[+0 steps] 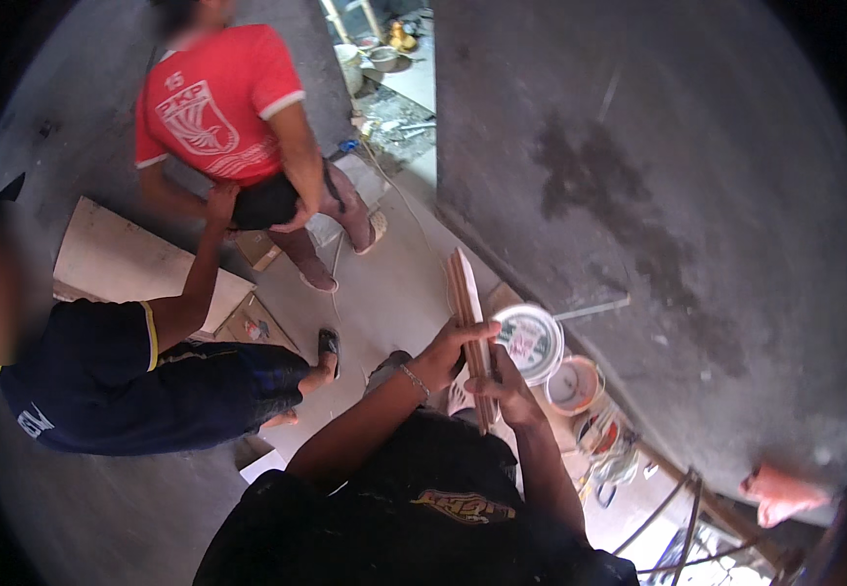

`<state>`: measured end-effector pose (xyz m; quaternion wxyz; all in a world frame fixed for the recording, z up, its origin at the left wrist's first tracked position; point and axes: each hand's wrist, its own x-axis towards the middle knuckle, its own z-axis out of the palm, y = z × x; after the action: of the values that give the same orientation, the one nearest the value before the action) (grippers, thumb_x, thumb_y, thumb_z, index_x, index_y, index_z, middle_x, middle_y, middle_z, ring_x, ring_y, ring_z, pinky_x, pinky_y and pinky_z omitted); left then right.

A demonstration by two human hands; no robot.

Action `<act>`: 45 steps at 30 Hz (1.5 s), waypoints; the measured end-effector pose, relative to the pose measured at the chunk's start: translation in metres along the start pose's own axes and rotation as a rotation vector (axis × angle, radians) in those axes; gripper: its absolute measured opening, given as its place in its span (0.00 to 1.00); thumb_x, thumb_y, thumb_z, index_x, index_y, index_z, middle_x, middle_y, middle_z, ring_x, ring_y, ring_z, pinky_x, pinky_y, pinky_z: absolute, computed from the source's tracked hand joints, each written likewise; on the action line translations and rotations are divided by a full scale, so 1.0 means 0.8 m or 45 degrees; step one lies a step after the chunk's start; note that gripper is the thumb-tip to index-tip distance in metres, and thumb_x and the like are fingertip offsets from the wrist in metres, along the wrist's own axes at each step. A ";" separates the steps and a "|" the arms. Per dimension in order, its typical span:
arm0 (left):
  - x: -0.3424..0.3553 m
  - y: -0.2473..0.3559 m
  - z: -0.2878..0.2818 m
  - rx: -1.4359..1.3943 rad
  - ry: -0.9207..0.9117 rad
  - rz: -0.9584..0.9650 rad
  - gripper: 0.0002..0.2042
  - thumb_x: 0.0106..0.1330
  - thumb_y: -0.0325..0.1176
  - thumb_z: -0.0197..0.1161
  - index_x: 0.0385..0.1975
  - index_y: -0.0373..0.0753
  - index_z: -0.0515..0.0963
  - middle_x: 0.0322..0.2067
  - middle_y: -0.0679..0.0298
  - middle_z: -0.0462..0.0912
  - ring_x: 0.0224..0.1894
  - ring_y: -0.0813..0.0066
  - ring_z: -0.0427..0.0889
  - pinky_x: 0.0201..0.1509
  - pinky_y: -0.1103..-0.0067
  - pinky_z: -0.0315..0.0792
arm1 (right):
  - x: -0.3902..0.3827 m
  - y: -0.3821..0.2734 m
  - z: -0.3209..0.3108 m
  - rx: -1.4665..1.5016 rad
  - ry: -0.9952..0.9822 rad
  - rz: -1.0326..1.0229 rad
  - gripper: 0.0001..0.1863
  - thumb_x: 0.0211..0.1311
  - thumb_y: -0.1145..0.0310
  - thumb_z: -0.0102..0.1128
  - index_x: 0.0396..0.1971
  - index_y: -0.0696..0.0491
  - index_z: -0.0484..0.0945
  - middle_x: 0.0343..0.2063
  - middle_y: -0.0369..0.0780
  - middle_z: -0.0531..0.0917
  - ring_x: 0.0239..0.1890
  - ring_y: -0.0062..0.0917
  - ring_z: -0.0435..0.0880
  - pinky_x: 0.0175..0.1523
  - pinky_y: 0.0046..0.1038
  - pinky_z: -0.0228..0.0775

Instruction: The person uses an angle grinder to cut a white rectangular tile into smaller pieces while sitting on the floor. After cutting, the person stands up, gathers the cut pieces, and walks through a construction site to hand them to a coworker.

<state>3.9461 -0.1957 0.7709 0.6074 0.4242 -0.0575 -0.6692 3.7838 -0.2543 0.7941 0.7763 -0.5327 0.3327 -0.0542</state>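
Note:
A stack of long, narrow, flat strips (463,285) stands nearly upright in front of my body. The strips have reddish-brown edges and a pale face; their material I cannot tell. My left hand (443,354), with a bracelet at the wrist, is closed round the stack from the left, its thumb across it. Lower down, my right hand (508,387) grips the same stack from the right. Just beyond the right hand is a round white tub (529,344) with a printed top.
A person in a red shirt (213,107) stands at the far left; a dark-shirted person (101,381) reaches toward them from the left. Large boards (140,264) lie between them. An orange-rimmed bucket (574,384) and cords (614,454) line the grey wall (658,195) at right.

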 end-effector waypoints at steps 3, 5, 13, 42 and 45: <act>0.011 0.033 -0.059 -0.235 0.045 0.018 0.17 0.62 0.36 0.65 0.48 0.34 0.80 0.43 0.57 0.84 0.49 0.61 0.84 0.60 0.61 0.75 | 0.059 -0.031 0.042 -0.382 0.017 -0.024 0.58 0.45 0.57 0.75 0.74 0.65 0.54 0.62 0.50 0.71 0.67 0.40 0.69 0.74 0.34 0.56; 0.029 0.060 -0.110 -0.348 0.106 0.033 0.22 0.54 0.31 0.60 0.51 0.31 0.80 0.46 0.53 0.84 0.51 0.56 0.83 0.63 0.60 0.75 | 0.112 -0.044 0.075 -0.431 -0.005 -0.047 0.62 0.46 0.58 0.76 0.77 0.64 0.48 0.65 0.51 0.69 0.70 0.41 0.66 0.75 0.33 0.54; 0.080 0.172 -0.271 -0.239 0.025 0.179 0.26 0.55 0.35 0.59 0.55 0.29 0.77 0.48 0.50 0.84 0.49 0.54 0.85 0.59 0.61 0.78 | 0.295 -0.070 0.171 0.095 -0.113 0.072 0.65 0.55 0.42 0.76 0.78 0.62 0.45 0.71 0.47 0.65 0.71 0.37 0.66 0.75 0.37 0.57; 0.035 0.259 -0.429 0.260 -0.193 0.323 0.55 0.57 0.41 0.81 0.78 0.36 0.47 0.73 0.52 0.62 0.75 0.57 0.60 0.79 0.61 0.55 | 0.489 -0.020 0.221 -0.251 -0.124 0.636 0.39 0.76 0.33 0.45 0.55 0.58 0.83 0.45 0.46 0.87 0.44 0.30 0.83 0.53 0.32 0.73; -0.004 0.265 -0.464 0.223 -0.143 0.325 0.56 0.55 0.46 0.83 0.76 0.32 0.50 0.72 0.48 0.63 0.77 0.55 0.58 0.81 0.62 0.50 | 0.484 -0.016 0.277 -0.222 -0.123 0.662 0.37 0.78 0.35 0.42 0.52 0.56 0.85 0.40 0.43 0.88 0.39 0.28 0.85 0.49 0.31 0.75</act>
<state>4.3448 -0.0842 0.6627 0.6438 0.4267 -0.2029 -0.6019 4.2142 -0.2542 0.6741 0.7303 -0.4961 0.4242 0.2012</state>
